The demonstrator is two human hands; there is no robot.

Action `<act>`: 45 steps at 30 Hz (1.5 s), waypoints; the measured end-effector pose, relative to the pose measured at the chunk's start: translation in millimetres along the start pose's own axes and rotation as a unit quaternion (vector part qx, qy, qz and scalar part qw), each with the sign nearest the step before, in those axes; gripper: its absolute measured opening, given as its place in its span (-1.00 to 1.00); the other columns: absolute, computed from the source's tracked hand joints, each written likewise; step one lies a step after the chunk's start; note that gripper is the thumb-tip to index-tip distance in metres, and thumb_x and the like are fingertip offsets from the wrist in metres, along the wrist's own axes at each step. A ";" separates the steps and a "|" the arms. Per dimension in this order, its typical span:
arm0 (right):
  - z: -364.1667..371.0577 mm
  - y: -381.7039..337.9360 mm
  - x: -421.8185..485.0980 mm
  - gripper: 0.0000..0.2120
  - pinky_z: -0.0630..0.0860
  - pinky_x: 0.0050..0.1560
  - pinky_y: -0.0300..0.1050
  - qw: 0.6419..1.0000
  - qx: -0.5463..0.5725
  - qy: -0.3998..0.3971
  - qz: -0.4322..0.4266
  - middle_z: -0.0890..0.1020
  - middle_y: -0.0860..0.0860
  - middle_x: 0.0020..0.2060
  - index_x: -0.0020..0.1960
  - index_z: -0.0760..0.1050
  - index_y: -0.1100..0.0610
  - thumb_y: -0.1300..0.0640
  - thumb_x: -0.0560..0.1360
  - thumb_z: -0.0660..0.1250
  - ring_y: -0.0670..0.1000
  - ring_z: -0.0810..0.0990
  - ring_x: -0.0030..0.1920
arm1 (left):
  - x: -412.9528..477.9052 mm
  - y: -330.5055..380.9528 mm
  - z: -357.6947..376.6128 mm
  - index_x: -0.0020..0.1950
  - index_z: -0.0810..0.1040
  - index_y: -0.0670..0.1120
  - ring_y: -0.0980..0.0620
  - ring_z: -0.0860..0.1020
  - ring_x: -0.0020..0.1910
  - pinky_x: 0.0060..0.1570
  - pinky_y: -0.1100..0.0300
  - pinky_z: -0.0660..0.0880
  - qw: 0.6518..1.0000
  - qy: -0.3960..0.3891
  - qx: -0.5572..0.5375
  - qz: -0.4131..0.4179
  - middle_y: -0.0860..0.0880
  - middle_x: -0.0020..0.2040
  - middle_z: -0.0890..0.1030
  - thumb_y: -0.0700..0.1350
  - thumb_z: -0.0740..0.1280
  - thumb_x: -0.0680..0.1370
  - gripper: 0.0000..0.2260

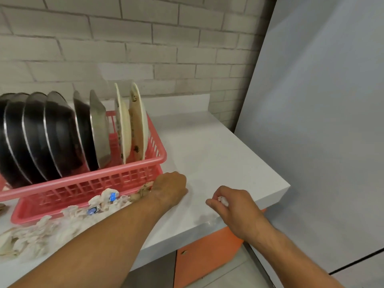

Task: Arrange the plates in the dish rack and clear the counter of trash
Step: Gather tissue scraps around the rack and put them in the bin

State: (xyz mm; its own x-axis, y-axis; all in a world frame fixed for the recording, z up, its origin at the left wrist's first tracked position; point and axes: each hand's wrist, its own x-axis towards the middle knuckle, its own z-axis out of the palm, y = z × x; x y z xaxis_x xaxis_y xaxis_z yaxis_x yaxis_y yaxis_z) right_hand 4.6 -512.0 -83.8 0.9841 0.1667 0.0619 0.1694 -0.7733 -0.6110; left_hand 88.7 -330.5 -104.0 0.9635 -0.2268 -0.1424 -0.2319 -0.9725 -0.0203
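We see the left hand (170, 189) curled on the white bench (218, 154), touching crumpled paper trash (62, 221) that lies before the pink dish rack (116, 175). The right hand (230, 204) is clenched around a white scrap (222, 200). Dark, steel and cream plates (83, 132) stand upright in the rack. A brick wall (145, 48) lies behind; orange cabinet (203, 252) below.

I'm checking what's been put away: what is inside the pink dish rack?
The pink dish rack holds dark steel-rimmed plates standing on edge, with two cream plates at its right end. The rack's floor beneath them is covered, so anything lying there cannot be seen.
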 end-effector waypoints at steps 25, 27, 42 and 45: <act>36.9 -49.9 -24.8 -0.77 0.47 -0.36 -0.15 0.996 0.067 -0.043 -0.037 0.59 -0.03 -0.30 -0.17 0.48 0.00 -0.14 0.50 0.35 -0.06 0.52 -0.37 | -158.1 -62.4 -14.2 -0.19 0.56 0.04 0.21 0.50 -0.17 -0.22 0.34 0.36 0.951 0.144 -0.275 0.016 0.15 -0.19 0.58 0.07 0.35 0.52 -0.84; 62.2 -70.5 -47.5 -0.76 0.38 -0.44 -0.22 0.996 0.066 -0.043 -0.037 0.55 -0.05 -0.38 -0.19 0.47 0.00 -0.15 0.50 0.35 -0.11 0.44 -0.48 | -189.1 -83.8 -6.6 -0.27 0.51 0.03 0.14 0.49 -0.24 -0.25 0.23 0.41 0.948 0.156 -0.276 0.025 0.09 -0.28 0.56 0.13 0.30 0.54 -0.75; 263.1 -111.1 -193.2 -0.78 0.44 -0.30 -0.08 0.988 -0.055 -0.137 0.053 0.48 -0.03 -0.38 -0.26 0.40 0.04 -0.01 0.51 0.32 0.06 0.50 -0.29 | -334.2 -180.7 180.7 -0.40 0.30 0.06 0.13 0.43 -0.36 -0.32 0.16 0.35 0.974 -0.023 -0.215 0.069 0.09 -0.40 0.42 0.27 0.09 0.57 -0.58; 304.4 -87.0 -199.8 -0.79 0.42 -0.25 -0.10 0.981 -0.085 -0.166 0.045 0.48 -0.04 -0.34 -0.22 0.37 -0.01 -0.05 0.53 0.30 0.04 0.47 -0.25 | -329.8 -185.5 227.7 -0.39 0.29 0.09 0.14 0.42 -0.35 -0.33 0.18 0.35 0.979 -0.062 -0.185 0.065 0.11 -0.38 0.43 0.29 0.07 0.57 -0.59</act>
State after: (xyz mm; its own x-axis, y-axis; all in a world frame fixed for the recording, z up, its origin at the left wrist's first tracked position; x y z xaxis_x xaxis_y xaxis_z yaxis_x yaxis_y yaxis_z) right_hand -223.1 -291.7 -283.2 0.9287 0.2607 -0.2636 0.1168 -0.8806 -0.4593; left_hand -216.5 -63.3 -278.6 0.8999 -0.3648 -0.2389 -0.2655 -0.8930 0.3634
